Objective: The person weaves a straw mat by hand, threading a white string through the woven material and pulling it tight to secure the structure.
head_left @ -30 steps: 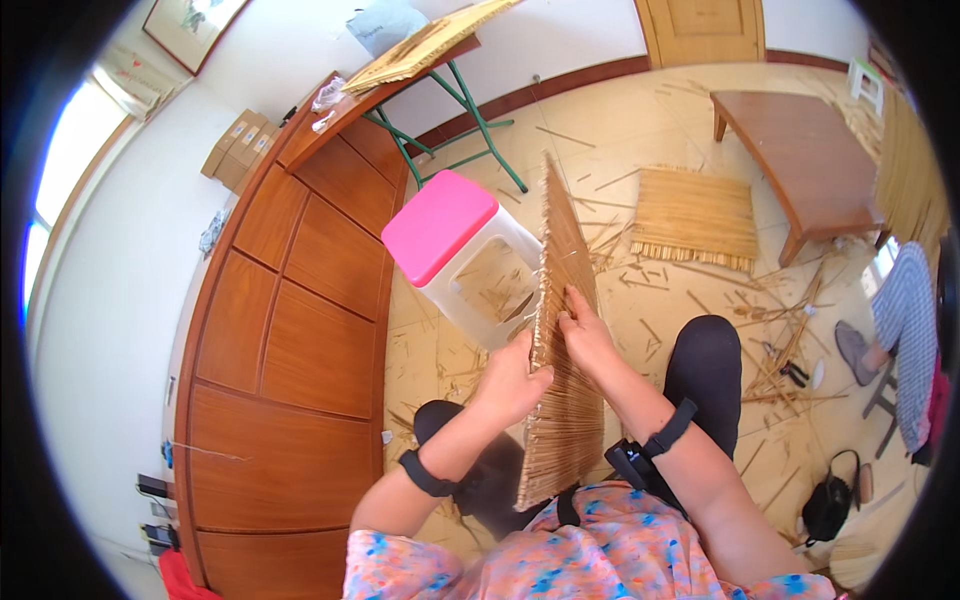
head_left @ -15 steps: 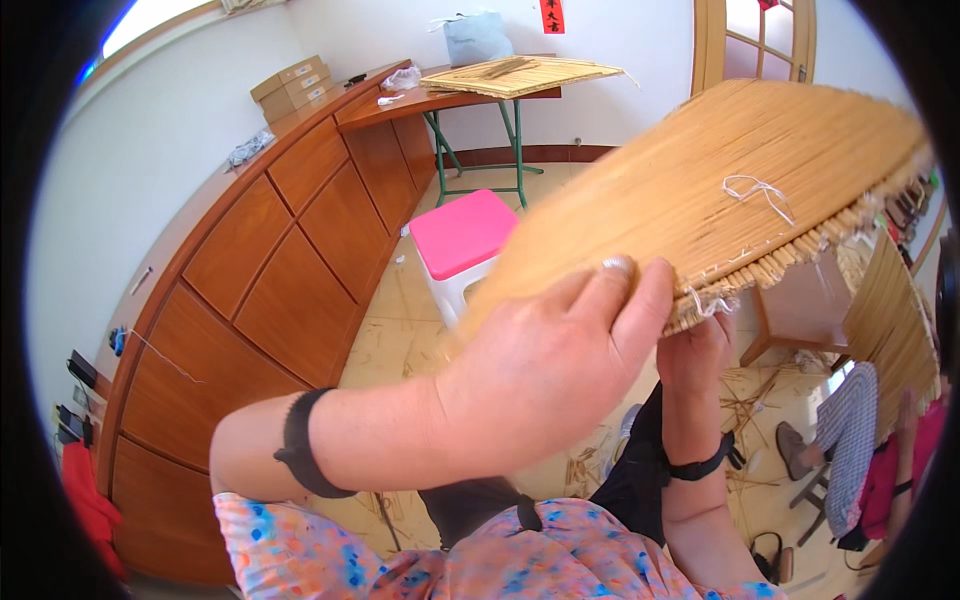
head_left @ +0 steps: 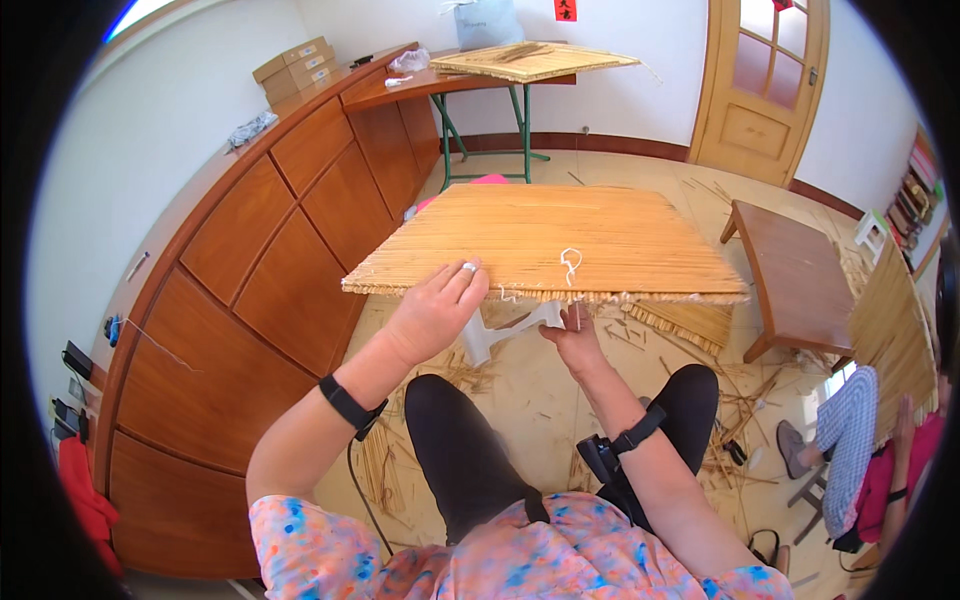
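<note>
A flat mat of tan stalks, stitched with white thread along its near edge, lies nearly level in front of me. Beneath it shows a white stool with a pink top, mostly covered. My left hand grips the mat's near edge left of the middle, fingers on top and thumb out of sight. Below that same edge, my right hand has its fingers curled together; whatever they pinch is too small to make out. A loop of white thread rests on the mat above it.
Stalk scraps litter the floor, and another stalk piece lies there. A low brown table stands right. At the far right a person holds another mat. Wooden cabinets line the left.
The mat has come down from the upper right to the centre and levelled out over the stool. My left hand has moved left along its edge; my right hand is now lower and farther left.
</note>
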`<state>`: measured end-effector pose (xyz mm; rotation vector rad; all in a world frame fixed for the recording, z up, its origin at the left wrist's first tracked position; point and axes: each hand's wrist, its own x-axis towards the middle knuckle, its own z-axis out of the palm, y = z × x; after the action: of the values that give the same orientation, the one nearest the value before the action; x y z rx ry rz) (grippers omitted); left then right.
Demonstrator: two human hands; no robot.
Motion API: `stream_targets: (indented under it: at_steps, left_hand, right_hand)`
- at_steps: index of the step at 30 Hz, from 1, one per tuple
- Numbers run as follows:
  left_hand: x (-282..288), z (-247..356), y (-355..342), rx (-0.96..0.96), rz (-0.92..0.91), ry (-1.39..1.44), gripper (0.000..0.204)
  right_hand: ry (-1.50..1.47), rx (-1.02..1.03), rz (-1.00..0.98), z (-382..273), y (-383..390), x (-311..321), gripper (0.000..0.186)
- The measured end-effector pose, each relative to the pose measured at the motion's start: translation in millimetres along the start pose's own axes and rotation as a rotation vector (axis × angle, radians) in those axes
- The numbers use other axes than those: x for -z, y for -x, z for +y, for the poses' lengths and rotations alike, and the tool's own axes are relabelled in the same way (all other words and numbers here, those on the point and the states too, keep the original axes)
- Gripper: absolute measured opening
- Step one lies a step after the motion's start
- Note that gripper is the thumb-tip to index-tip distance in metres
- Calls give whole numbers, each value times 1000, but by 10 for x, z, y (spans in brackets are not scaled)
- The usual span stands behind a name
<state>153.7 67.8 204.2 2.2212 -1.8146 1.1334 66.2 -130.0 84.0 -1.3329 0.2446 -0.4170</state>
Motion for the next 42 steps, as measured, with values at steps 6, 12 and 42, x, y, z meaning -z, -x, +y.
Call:
stream_targets:
  at_steps: [6,12,42]
  left_hand:
    - [-579,-11,505,-23,34,6,25]
    - [-919,61,979,37,56,-1,27]
    - [-1629,1576,720,910,191,1181,6]
  right_hand:
    - [440,19,45,830,-81,119,60]
    - [-38,-221,-72,737,518,390,50]
    - [-486,-488,454,179,378,-170,22]
